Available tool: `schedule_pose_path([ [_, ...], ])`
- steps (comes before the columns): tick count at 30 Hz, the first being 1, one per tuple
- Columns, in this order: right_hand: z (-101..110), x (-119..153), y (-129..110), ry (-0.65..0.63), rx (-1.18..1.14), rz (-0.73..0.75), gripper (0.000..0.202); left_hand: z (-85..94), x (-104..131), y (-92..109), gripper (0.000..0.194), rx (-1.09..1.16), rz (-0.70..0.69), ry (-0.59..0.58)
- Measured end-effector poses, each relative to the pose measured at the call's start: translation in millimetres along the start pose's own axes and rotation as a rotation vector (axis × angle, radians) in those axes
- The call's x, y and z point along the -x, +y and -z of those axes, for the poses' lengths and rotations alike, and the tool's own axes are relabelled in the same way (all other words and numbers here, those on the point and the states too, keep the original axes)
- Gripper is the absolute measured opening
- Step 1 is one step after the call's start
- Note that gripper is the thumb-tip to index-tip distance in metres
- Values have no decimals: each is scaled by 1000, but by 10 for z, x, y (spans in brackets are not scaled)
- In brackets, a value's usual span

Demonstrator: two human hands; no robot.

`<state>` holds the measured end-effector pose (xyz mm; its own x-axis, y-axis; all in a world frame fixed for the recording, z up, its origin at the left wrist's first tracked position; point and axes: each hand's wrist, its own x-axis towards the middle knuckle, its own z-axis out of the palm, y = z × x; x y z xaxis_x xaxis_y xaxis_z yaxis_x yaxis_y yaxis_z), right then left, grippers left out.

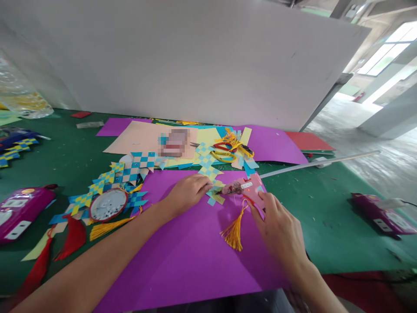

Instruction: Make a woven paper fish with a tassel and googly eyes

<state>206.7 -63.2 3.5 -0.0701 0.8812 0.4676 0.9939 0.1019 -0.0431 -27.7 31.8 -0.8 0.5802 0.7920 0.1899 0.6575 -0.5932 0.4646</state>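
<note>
My left hand [185, 193] is closed, its fingertips pinching the edge of a blue-and-yellow woven paper piece [206, 158]. A pink hot glue gun [252, 189] with a small lit red light sits in my right hand [282, 226], whose fingers wrap round its handle. The nozzle points left and meets the lower end of the woven piece; I cannot tell whether it touches. Below the gun, a yellow tassel [235, 230] lies on a large purple sheet [192, 261]. Both hands are over this sheet.
Several woven paper fish [135, 167], a round dish [109, 205] of small dark-and-white bits and red tassels [72, 239] lie left. Scissors [224, 152] rest behind my hands. Purple power strips [24, 213] flank the work. A white board [182, 61] stands behind the green table [306, 195].
</note>
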Motion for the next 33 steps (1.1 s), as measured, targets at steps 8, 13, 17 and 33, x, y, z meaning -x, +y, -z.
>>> schedule_pose_path([
  [8, -12, 8, -17, 21, -29, 20, 23, -3, 3, -2, 29, 12, 16, -9],
  [13, 4, 19, -26, 4, -13, 28, 25, 4, 2, 3, 29, 3, 17, -12],
  [17, 9, 25, -44, 8, -18, 38, 24, 4, 6, 2, 30, 9, 11, -1],
  [33, 49, 92, -19, 17, -35, 111, 20, -12, -3, -15, 27, 0, 9, 1],
])
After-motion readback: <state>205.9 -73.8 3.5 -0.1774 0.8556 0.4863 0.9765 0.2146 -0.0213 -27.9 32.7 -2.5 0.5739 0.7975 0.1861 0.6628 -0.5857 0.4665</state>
